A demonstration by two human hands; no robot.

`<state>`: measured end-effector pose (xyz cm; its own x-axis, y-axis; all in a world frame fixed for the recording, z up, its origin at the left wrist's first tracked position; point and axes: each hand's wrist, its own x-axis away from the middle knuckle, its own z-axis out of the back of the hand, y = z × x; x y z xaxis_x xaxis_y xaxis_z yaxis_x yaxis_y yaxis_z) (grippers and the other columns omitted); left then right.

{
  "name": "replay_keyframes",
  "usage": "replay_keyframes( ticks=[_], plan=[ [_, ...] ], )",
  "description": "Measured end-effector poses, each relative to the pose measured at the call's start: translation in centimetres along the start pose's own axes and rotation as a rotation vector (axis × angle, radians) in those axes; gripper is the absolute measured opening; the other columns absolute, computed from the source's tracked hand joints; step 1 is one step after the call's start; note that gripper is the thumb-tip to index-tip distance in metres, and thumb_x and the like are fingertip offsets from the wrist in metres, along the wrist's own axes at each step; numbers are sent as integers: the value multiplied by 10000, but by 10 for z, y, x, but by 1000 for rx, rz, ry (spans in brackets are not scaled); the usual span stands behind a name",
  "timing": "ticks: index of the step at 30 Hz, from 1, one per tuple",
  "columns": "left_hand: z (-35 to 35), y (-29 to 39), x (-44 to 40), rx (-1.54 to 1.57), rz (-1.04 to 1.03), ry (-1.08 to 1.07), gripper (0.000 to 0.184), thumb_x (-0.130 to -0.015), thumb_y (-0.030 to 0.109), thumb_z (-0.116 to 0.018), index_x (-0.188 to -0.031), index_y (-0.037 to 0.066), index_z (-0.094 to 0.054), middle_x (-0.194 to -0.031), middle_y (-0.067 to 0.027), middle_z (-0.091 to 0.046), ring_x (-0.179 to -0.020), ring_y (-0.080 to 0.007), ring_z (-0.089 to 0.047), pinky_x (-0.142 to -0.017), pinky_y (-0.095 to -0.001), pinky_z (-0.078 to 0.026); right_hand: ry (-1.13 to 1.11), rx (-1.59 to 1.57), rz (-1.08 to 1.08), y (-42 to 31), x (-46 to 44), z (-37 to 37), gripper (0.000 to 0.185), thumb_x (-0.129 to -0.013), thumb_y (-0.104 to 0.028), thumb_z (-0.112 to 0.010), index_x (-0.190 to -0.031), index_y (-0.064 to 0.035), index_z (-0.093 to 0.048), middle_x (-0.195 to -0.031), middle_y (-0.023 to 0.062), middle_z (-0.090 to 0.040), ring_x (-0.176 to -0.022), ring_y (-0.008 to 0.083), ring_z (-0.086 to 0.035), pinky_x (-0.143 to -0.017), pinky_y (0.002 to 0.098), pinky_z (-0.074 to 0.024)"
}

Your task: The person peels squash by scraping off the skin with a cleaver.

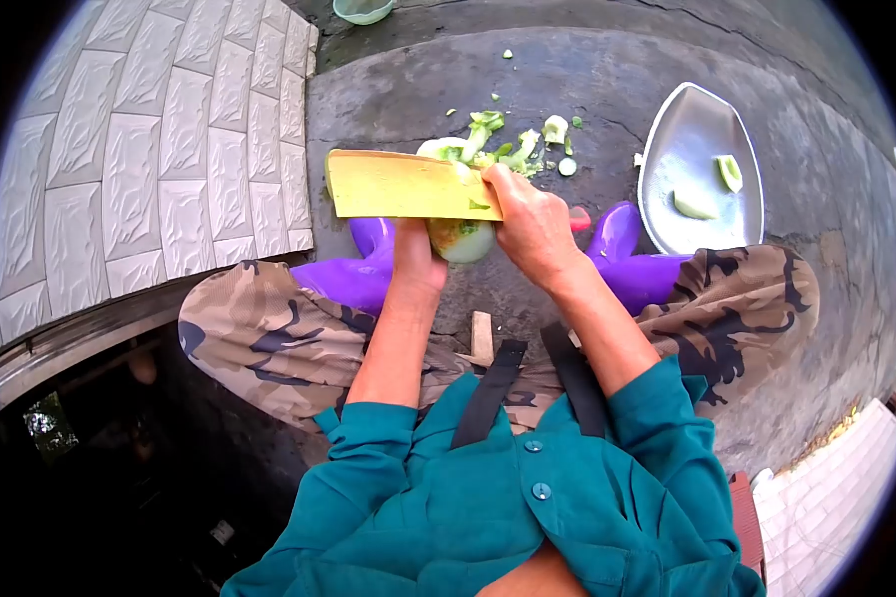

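My right hand (531, 221) is closed at the right end of a wide cleaver (408, 187), whose blade looks yellow and lies level across the view. The fist covers the cleaver's handle. Under the blade is a round, pale green vegetable (465, 242) with a brownish patch; its exact kind is unclear. My left hand (418, 259) holds the vegetable from the left side, and the blade hides those fingers. A scrap of green sticks to the blade near my right hand. Beyond the cleaver, green leafy trimmings (486, 127) and pale peelings are strewn over the ground.
On the right, a metal basin (702, 224) contains two pale green cut pieces (695, 204). Purple boots (353, 282) flank my hands. A pale green bowl (363, 10) stands at the far edge. To the left rises a tiled wall (134, 169). A wooden piece (482, 336) shows below my hands.
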<state>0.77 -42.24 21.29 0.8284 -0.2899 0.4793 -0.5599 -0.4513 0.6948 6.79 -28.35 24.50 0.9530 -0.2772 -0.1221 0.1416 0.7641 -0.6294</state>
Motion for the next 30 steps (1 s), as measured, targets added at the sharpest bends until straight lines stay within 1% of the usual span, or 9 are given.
replay_keyframes(
  ticks=[5,7,10,12,14,15,20,28,30],
  plan=[
    [-5,11,-3,61,107,-49,432,-937,363,-557,-1219,37,-532,-1154,-98,-612,-1060,-220,-608,-915,-375,-507,-19,-49,2,7,-2,0,219,-801,-7,-593,-1009,-51,-542,-859,153,-656,-782,305,-673,-649,409,-516],
    [-4,17,-7,89,148,-96,391,-945,343,-518,-1200,49,-555,-1117,-102,-635,-990,-228,-639,-857,-388,-531,-228,-407,-268,6,-5,8,173,-825,-12,-585,-994,-34,-556,-791,139,-637,-723,220,-657,-638,359,-507],
    [2,26,-11,110,206,-148,441,-935,412,-485,-1211,74,-551,-1130,-103,-629,-998,-257,-633,-870,-389,-524,-47,-585,-325,-5,-8,15,157,-835,-14,-584,-990,-31,-570,-759,121,-614,-683,152,-607,-639,315,-497],
    [7,32,-12,334,293,-457,513,-919,479,-460,-1212,67,-547,-1119,-126,-631,-989,-314,-631,-858,-449,-528,-143,-435,-285,-12,-5,29,204,-824,8,-583,-1024,-31,-563,-797,146,-637,-695,220,-651,-657,337,-516],
    [2,17,-9,405,166,-108,618,-877,562,-464,-1212,48,-541,-1065,-184,-633,-961,-342,-633,-801,-494,-534,11,-224,106,-22,2,28,254,-795,21,-595,-1039,-34,-553,-835,165,-649,-738,307,-667,-669,371,-526],
    [7,21,-14,483,246,-277,680,-871,578,-462,-1268,28,-501,-1156,-202,-595,-1015,-373,-610,-856,-494,-518,-41,-193,157,-26,5,26,322,-740,34,-620,-1046,-37,-550,-883,169,-653,-810,361,-655,-684,397,-527],
    [22,24,-19,538,352,-543,786,-879,624,-440,-1325,-23,-444,-1182,-229,-575,-969,-366,-618,-859,-454,-529,-58,-54,321,-42,13,23,457,-630,-2,-697,-1067,-53,-570,-791,100,-592,-692,288,-623,-600,373,-489],
    [7,30,-5,587,308,-443,719,-921,569,-425,-1342,-14,-425,-1234,-227,-544,-1074,-331,-584,-917,-453,-495,-62,33,300,-38,9,20,476,-638,3,-679,-1096,-54,-564,-813,99,-598,-685,285,-620,-604,371,-492],
    [-9,34,8,482,229,-178,597,-942,532,-413,-1266,39,-505,-1145,-172,-609,-1022,-306,-616,-867,-449,-524,80,101,270,-28,5,13,303,-696,-25,-617,-987,-80,-552,-726,77,-569,-573,260,-602,-513,364,-477]
  ],
)
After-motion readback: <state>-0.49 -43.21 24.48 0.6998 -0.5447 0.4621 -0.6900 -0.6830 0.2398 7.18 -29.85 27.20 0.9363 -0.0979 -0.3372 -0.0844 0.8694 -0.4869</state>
